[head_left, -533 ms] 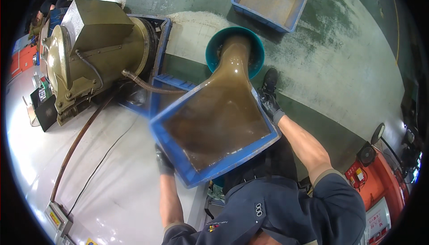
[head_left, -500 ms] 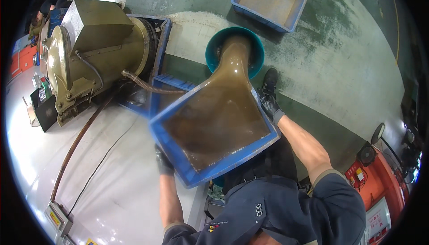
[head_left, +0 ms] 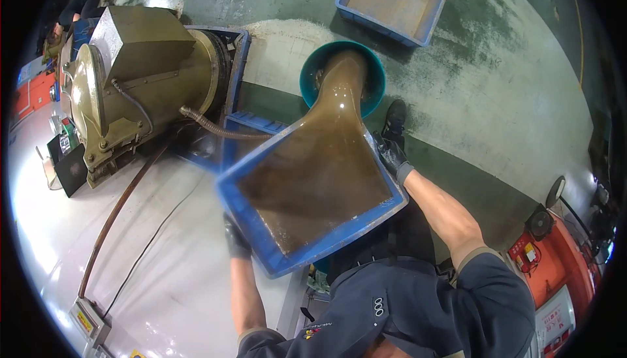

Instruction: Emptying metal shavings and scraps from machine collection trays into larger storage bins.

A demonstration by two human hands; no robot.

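A blue rectangular plastic bin, tilted away from me, holds murky brown liquid. Over its far corner the liquid pours in a wide stream into a round teal bucket on the floor. My left hand, in a dark glove, grips the bin's left side near the close corner; its fingertips are partly hidden under the bin. On the right side my gloved right hand is closed on the bin's edge near the pouring corner.
A drum-shaped olive machine with a ribbed hose stands at left beside another blue bin. A shallow blue crate sits on the floor beyond the bucket. Orange equipment is at right. My shoe is near the bucket.
The bin has shifted very slightly left with my hands still on it. The liquid keeps streaming into the bucket, and its level in the bin looks little changed.
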